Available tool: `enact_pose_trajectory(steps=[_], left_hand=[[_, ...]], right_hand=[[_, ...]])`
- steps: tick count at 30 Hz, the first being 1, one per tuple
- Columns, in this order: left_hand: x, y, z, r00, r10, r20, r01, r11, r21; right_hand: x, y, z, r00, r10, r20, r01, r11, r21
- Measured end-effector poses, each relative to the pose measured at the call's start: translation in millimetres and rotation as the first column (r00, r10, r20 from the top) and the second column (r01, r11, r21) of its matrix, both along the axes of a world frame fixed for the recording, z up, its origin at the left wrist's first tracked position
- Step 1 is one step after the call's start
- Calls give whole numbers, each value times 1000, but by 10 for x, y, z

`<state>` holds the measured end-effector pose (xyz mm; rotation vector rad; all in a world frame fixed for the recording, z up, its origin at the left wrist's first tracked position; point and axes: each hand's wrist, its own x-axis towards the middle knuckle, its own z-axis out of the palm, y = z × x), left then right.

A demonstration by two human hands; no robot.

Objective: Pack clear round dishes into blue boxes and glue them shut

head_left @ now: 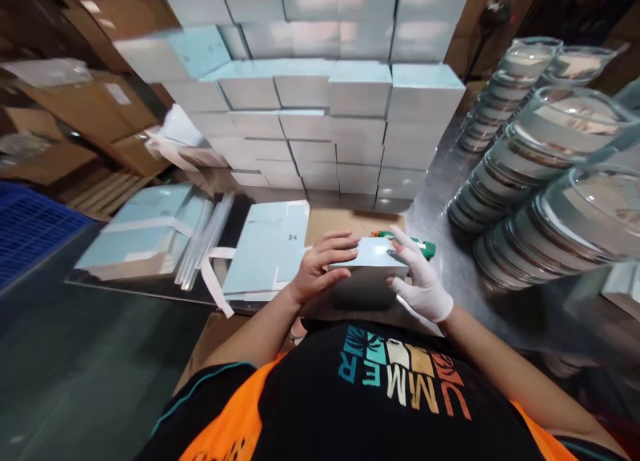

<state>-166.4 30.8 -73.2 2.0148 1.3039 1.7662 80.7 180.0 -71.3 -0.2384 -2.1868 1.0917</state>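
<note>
Pale-blue box point(369, 264) clamped between 2 hands – bare left hand point(320, 268) fingers curled, gloved right hand point(420, 281) spread.

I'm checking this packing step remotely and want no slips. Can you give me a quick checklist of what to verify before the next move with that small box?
1. Both hands on the small box: ok; left hand and gloved right hand hold it from either side.
2. Box lid shut: ok, the top looks flat and closed.
3. Box resting on the cardboard sheet: cannot tell, its underside is hidden.
4. Green marker out of the way: not ok, it lies right behind the right hand's fingers.
5. Wall of stacked boxes steady: ok, the rows sit square.
6. Stacked glass lids apart from the hands: ok.
</note>
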Motion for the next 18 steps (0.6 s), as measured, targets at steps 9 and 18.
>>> enact_pose_trajectory(steps=[9,18], left_hand=[[278,-15,-592,679,210,703,338,761,-554],[-868,512,818,417,287,862,-46,954,-296]], right_hand=[[-172,88,21,945,-312,103,324,836,-443],[-103,137,-51,981,-49,189,108,943,-315]])
